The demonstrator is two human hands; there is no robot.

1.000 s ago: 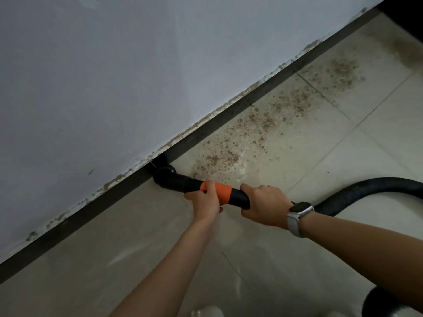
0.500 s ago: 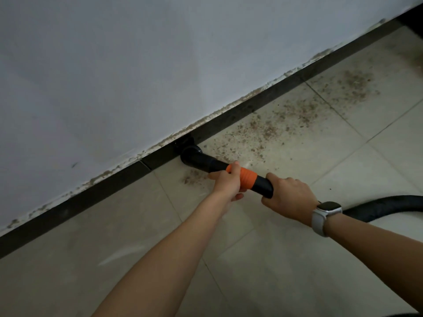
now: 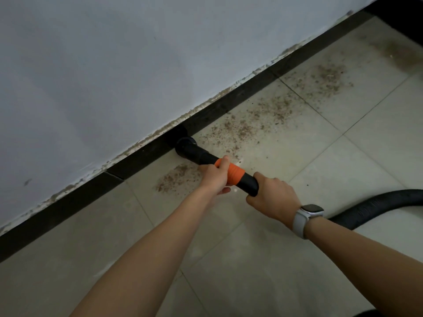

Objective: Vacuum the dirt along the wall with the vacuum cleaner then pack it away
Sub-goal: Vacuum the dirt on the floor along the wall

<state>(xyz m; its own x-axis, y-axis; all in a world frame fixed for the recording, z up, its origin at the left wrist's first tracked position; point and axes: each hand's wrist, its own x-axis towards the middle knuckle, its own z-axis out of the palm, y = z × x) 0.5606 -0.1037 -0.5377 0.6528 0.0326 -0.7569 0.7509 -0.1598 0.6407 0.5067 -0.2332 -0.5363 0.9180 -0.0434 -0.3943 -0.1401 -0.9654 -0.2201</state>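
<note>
A black vacuum nozzle (image 3: 186,146) with an orange band (image 3: 235,173) lies low on the tiled floor, its mouth against the dark skirting (image 3: 229,106) under the white wall (image 3: 137,65). My left hand (image 3: 215,176) grips the tube at the orange band. My right hand (image 3: 271,196), a watch on its wrist, grips the black tube just behind it. The ribbed black hose (image 3: 375,205) runs off to the right. Brown dirt (image 3: 270,115) is strewn along the wall to the right of the nozzle, and a smaller patch (image 3: 175,177) lies left of my left hand.
Pale floor tiles (image 3: 251,259) stretch toward me and to the left along the skirting. A dark edge (image 3: 402,10) closes the far right corner. A dark rounded shape (image 3: 364,313) pokes in at the bottom right.
The nozzle has slid rightward along the skirting into the dirt, both hands moving with it. A small dirt patch now lies behind it on the left.
</note>
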